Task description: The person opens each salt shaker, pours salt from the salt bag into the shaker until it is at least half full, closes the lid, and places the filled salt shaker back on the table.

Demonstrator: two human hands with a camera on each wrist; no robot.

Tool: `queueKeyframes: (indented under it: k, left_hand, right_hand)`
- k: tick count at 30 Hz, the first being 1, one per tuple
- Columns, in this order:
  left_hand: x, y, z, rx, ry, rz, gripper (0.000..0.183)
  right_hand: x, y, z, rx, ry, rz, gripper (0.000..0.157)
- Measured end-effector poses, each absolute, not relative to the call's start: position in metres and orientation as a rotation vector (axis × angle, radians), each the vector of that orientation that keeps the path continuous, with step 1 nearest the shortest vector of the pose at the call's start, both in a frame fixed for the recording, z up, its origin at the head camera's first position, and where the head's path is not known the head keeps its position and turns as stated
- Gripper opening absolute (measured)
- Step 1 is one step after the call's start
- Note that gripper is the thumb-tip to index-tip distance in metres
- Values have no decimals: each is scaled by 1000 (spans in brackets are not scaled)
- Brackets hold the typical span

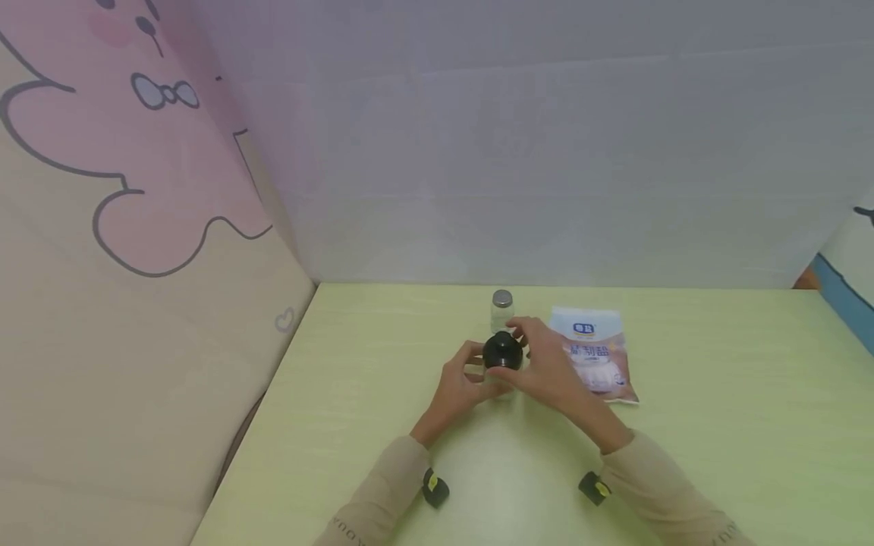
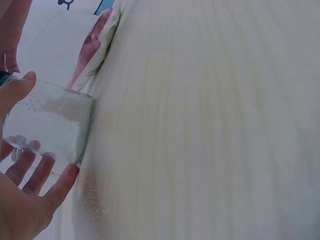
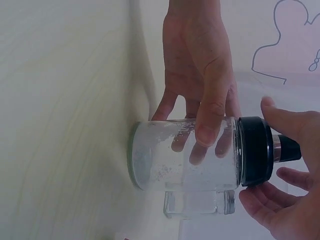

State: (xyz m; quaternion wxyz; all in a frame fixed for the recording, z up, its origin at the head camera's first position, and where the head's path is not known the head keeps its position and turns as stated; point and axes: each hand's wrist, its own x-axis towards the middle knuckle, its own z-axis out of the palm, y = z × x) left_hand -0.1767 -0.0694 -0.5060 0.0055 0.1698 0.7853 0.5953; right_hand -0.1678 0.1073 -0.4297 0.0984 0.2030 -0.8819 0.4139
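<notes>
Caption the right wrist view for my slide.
Left hand grips the clear jar; right hand holds its black lid.

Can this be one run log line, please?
left hand: holds glass jar; right hand: grips black lid; behind jar: small glass bottle; right of jar: salt packet

The bag (image 1: 604, 356) looked like it read 粤盐 up top, 精制盐 under that; lettering on the sleeves (image 1: 385, 485) wasn't legible tbh.

- Head view: from above, facing forward and down; farthest, covering the pale green flat tabletop (image 1: 724, 409).
- Left wrist view: close, low, rotated sideways, tabletop at right; faces the clear cylindrical glass jar with black lid (image 2: 55, 117).
- Right wrist view: close, rotated oppositely, tabletop at left.
- All views share: jar, tabletop.
</notes>
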Motion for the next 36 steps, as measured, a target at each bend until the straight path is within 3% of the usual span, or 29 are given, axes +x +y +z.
queueKeyframes:
  k: [11, 16, 24, 30, 36]
  left_hand:
    - [-179, -72, -510, 554, 2508, 1828, 55]
    - [-172, -70, -499, 564, 2482, 1859, 55]
    - [-161, -70, -472, 563, 2470, 1858, 50]
    - [-162, -71, -475, 547, 2444, 1880, 48]
    - [-174, -71, -502, 550, 2460, 1878, 50]
  right_hand:
    - [-175, 116, -429, 801, -2576, 1425, 62]
    - [-176, 122, -431, 938, -2496, 1614, 63]
    - [-171, 117, -430, 822, -2594, 1474, 66]
    - [-169, 113, -428, 748, -2587, 1379, 70]
    - [-166, 103, -427, 601, -2584, 1268, 78]
